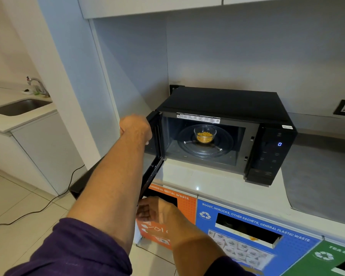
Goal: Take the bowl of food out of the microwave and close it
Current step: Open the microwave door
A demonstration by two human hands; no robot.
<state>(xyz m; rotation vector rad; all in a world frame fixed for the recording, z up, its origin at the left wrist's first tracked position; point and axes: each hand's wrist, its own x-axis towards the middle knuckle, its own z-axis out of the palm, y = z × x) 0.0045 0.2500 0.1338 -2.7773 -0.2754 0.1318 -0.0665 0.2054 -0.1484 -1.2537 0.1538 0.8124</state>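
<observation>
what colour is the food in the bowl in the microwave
Yellow-orange, in the clear glass bowl; seen in the head view.

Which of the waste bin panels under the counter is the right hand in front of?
The orange panel, marked general metal waste, leftmost of the three. The right hand overlaps its left part, just below the open microwave door. The blue panel and green panel lie further right.

A black microwave [223, 124] is seen on a white counter [217, 188], with yellow food in a clear bowl [205, 134]. Orange [185, 208], blue [247, 236] and green [335, 257] bin panels are printed with white lettering. Purple sleeves [68, 253] are worn.
</observation>
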